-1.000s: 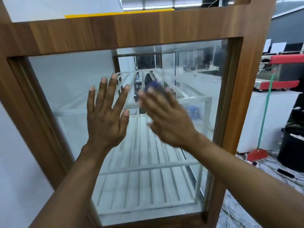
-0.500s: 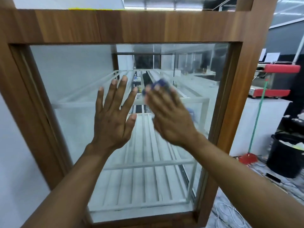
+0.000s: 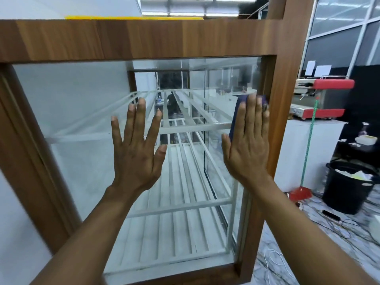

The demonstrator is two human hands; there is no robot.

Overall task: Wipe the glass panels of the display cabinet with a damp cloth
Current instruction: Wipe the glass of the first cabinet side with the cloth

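I am looking at 1 wood-framed display cabinet (image 3: 123,40) through its front glass panel (image 3: 82,120), which fills most of my view. A yellow strip (image 3: 131,17) lies along the top of the frame. Behind the glass I count 2 tiers of white slatted racks (image 3: 185,202).

The left hand (image 3: 135,159) lies flat on the middle of the glass, its grip wide, all 5 fingers straight and spread, holding nothing. To its right, the right hand (image 3: 248,147) presses 1 dark blue cloth (image 3: 238,105) against the glass, hard by the right post of the frame. That grip is flat too, with the fingers straight over the cloth rather than curled round it. The cloth shows above the fingertips and beside the forefinger.

Past the frame on the right, 2 white sheets (image 3: 322,70) hang on a dark wall, and whatever is on them is too small for me to read. Below them 1 red and steel coffee machine (image 3: 320,97) sits on a white worktop (image 3: 304,153). 1 broom (image 3: 310,140) with a green handle and red head leans there. Furthest right stands 1 black bin (image 3: 347,192) holding crumpled paper, with cables (image 3: 349,225) on the floor.
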